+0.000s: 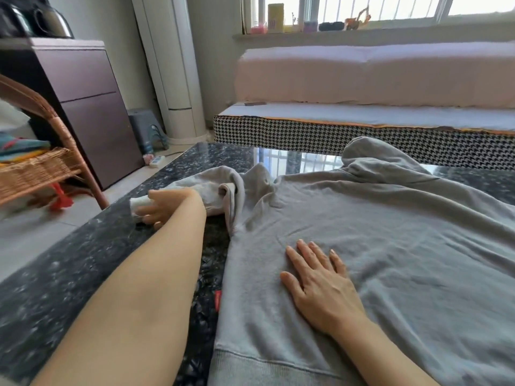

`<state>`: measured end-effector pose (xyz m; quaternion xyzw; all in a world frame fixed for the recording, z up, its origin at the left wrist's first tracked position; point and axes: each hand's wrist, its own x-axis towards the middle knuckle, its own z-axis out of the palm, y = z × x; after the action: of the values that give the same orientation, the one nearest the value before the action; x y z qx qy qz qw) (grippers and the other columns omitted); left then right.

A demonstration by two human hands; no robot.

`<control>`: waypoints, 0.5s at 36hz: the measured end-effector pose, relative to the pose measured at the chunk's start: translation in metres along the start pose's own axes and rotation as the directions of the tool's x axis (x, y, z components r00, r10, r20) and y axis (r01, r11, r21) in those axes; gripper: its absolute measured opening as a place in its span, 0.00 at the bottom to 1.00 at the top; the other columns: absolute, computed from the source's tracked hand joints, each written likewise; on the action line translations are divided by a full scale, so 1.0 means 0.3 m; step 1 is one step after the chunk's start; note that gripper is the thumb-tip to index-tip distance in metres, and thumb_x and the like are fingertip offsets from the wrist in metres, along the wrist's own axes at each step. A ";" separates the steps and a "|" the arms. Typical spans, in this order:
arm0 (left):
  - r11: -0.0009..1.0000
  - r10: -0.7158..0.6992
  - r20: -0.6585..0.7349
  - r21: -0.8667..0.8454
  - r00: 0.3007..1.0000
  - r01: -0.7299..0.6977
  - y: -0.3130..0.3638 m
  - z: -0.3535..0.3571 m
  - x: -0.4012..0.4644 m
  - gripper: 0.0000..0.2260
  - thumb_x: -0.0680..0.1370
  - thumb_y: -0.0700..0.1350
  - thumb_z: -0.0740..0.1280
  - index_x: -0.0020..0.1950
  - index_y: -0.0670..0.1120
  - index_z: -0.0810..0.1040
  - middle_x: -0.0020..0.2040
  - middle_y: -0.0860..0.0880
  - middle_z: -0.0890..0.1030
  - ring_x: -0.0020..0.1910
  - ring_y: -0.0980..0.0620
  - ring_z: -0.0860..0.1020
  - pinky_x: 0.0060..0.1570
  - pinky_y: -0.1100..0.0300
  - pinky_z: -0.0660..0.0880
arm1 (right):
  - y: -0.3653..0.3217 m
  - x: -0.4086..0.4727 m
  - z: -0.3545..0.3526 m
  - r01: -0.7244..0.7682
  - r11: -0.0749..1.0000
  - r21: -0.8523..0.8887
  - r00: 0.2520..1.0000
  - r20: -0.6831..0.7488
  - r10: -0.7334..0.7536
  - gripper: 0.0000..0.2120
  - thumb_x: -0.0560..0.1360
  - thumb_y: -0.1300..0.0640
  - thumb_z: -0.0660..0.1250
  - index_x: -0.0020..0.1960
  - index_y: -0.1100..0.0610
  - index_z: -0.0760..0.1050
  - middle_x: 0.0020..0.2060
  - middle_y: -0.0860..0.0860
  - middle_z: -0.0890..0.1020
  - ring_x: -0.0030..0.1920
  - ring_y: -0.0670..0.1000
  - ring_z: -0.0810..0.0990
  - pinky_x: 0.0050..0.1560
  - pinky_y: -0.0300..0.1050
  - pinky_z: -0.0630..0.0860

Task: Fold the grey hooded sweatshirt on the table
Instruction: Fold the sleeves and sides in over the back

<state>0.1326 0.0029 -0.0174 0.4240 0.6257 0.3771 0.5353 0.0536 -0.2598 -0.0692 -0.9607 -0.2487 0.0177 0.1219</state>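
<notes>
Left hand [156,208] grips the sleeve cuff [138,204] mid-left; right hand [317,285] lies flat-fingered on the sweatshirt [390,246]. Best draw that sleeve straight across, body pinned.

The left hand [158,207] grips the sleeve cuff [139,205] of the grey sweatshirt [390,232]; the right hand [320,285] presses flat on it.

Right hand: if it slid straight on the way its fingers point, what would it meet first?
More sweatshirt. The right hand lies flat on the body panel, fingers pointing toward the bunched sleeve near the left hand; probably those folds come first.
</notes>
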 end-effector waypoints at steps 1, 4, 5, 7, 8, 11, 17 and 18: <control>0.996 0.055 -0.022 0.067 0.998 -0.053 0.004 -0.003 0.022 0.24 0.82 0.49 0.51 0.76 0.43 0.51 0.77 0.45 0.53 0.75 0.47 0.53 0.71 0.58 0.46 | -0.001 0.001 0.000 0.002 1.000 -0.006 1.000 0.002 -0.002 0.45 0.61 0.35 0.26 0.76 0.44 0.46 0.76 0.43 0.45 0.76 0.44 0.41 0.74 0.48 0.36; 0.852 0.156 0.090 0.491 0.984 -0.180 -0.007 -0.010 0.120 0.25 0.81 0.49 0.51 0.77 0.43 0.51 0.77 0.45 0.50 0.76 0.43 0.47 0.74 0.48 0.44 | -0.001 0.003 0.001 0.000 1.000 -0.017 1.000 0.006 0.000 0.42 0.63 0.34 0.27 0.76 0.44 0.45 0.76 0.43 0.45 0.76 0.44 0.41 0.74 0.48 0.37; 0.740 0.165 0.177 0.628 0.970 -0.240 -0.011 -0.024 0.148 0.25 0.81 0.50 0.51 0.77 0.44 0.51 0.77 0.45 0.49 0.76 0.41 0.45 0.73 0.43 0.45 | -0.003 0.001 0.002 0.001 1.000 -0.018 1.000 0.008 -0.001 0.42 0.64 0.34 0.27 0.76 0.44 0.45 0.76 0.43 0.45 0.76 0.44 0.41 0.74 0.48 0.37; 0.531 0.188 0.349 0.750 0.918 -0.394 -0.023 -0.038 0.165 0.27 0.80 0.50 0.56 0.76 0.45 0.54 0.77 0.43 0.51 0.75 0.37 0.47 0.71 0.38 0.50 | -0.003 0.000 0.002 0.001 1.000 -0.023 1.000 0.007 -0.001 0.44 0.62 0.34 0.26 0.76 0.44 0.46 0.76 0.43 0.45 0.76 0.44 0.41 0.74 0.48 0.37; 0.462 0.197 0.426 0.754 0.883 -0.467 -0.025 -0.054 0.157 0.26 0.79 0.48 0.59 0.75 0.45 0.56 0.76 0.43 0.53 0.73 0.35 0.51 0.70 0.39 0.54 | -0.003 0.000 0.003 0.002 1.000 -0.027 1.000 0.008 -0.002 0.45 0.61 0.34 0.26 0.76 0.44 0.46 0.76 0.43 0.45 0.76 0.44 0.41 0.74 0.48 0.37; 0.332 0.255 0.587 0.693 0.768 -0.640 -0.015 -0.074 0.142 0.23 0.77 0.43 0.62 0.72 0.42 0.63 0.72 0.43 0.62 0.69 0.36 0.62 0.67 0.44 0.64 | -0.008 -0.001 0.001 -0.002 1.000 -0.027 1.000 0.019 0.002 0.46 0.60 0.35 0.25 0.76 0.44 0.46 0.76 0.43 0.45 0.76 0.44 0.41 0.74 0.48 0.38; 0.476 0.562 0.582 0.355 0.588 -0.805 0.060 -0.091 0.040 0.18 0.78 0.38 0.58 0.67 0.34 0.69 0.68 0.37 0.67 0.64 0.39 0.70 0.63 0.53 0.67 | -0.011 -0.012 -0.008 -0.015 1.000 -0.017 1.000 0.009 0.015 0.30 0.76 0.38 0.38 0.76 0.46 0.48 0.76 0.44 0.47 0.76 0.44 0.43 0.74 0.47 0.38; 0.438 0.634 0.583 0.271 0.508 -0.857 0.092 -0.097 0.010 0.17 0.77 0.36 0.59 0.66 0.34 0.69 0.67 0.37 0.67 0.64 0.40 0.69 0.63 0.54 0.66 | -0.011 -0.018 -0.013 -0.009 1.000 -0.015 1.000 -0.002 0.009 0.30 0.76 0.39 0.39 0.76 0.46 0.48 0.76 0.44 0.48 0.76 0.44 0.44 0.74 0.46 0.39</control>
<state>0.1072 0.0150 0.0114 0.8564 0.3188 0.2945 0.2797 0.0477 -0.2603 -0.0648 -0.9628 -0.2442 0.0152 0.1148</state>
